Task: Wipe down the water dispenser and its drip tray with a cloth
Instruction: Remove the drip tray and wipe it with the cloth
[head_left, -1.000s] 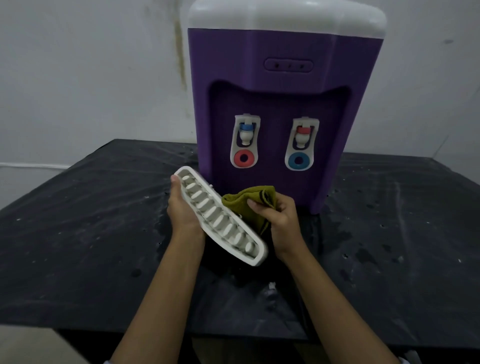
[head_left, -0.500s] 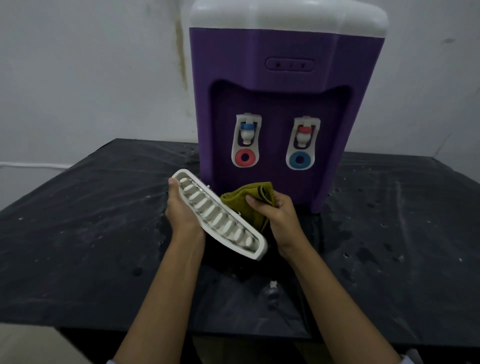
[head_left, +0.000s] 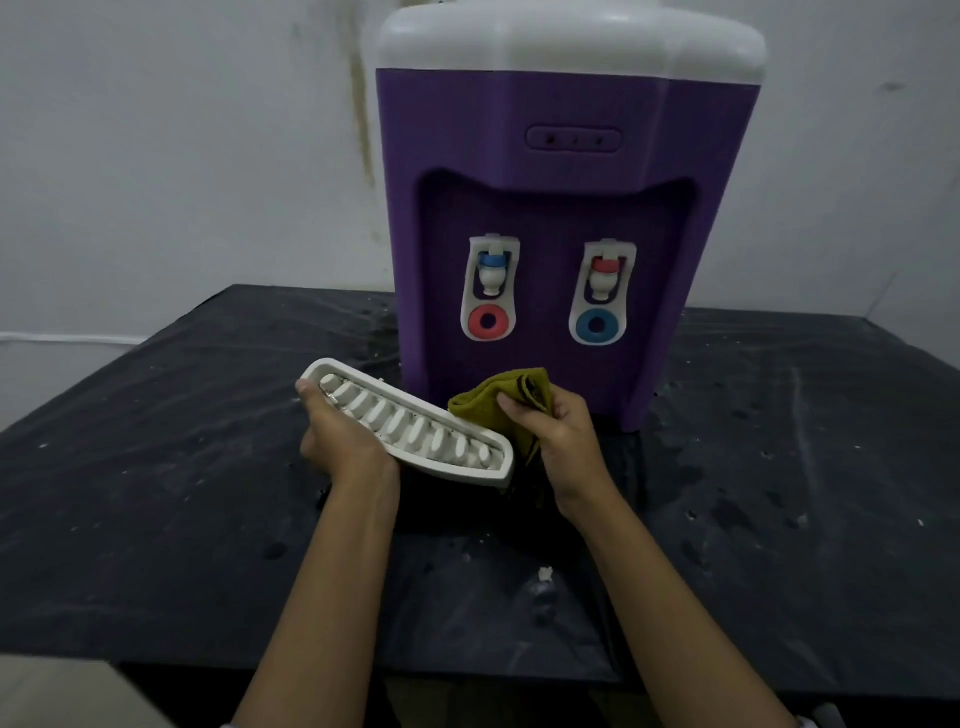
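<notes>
Over the black table (head_left: 156, 493), the left hand (head_left: 340, 441) grips the white drip tray (head_left: 415, 428), detached and tilted with its ribbed face toward the viewer, presumably to expose it for wiping. Just beside its far edge, the right hand (head_left: 558, 441) pinches the bunched olive cloth (head_left: 483, 408). The purple water dispenser (head_left: 545, 182) stands behind.

Smooth purple plastic dispenser (head_left: 545, 218), matt white plastic drip tray (head_left: 415, 423), soft olive cloth (head_left: 498, 400).

The left hand (head_left: 343, 441) and right hand (head_left: 563, 436) are bare, as are both forearms. A sliver of pale sleeve (head_left: 816, 722) shows lowest down.
</notes>
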